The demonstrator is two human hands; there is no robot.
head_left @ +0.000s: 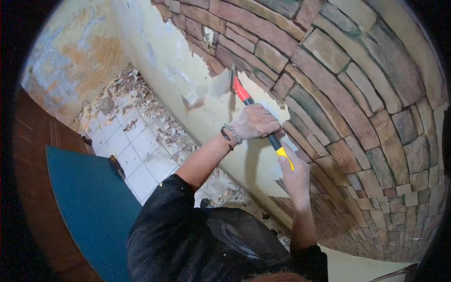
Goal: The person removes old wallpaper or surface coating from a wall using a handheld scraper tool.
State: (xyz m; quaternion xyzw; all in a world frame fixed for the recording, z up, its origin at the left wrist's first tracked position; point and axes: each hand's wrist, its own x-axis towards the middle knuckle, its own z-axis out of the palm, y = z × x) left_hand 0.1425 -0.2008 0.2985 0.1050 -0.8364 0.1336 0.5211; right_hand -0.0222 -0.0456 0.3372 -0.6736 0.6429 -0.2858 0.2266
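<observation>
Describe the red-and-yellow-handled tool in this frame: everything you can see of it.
The tool is a hatchet-like hand tool with a grey metal head, a red neck, a black middle shaft and a yellow end. It slants from upper left down to lower right. Its head meets the wall at the torn edge of the stone-pattern covering. The left hand wraps the black shaft; the right hand holds the yellow end.

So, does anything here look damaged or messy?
Yes. The stone-pattern covering is torn off the wall, leaving a ragged edge beside the bare plaster. Broken scraps litter the tiled floor along the wall. Both hands, left and right, grip the hatchet at that edge.
</observation>
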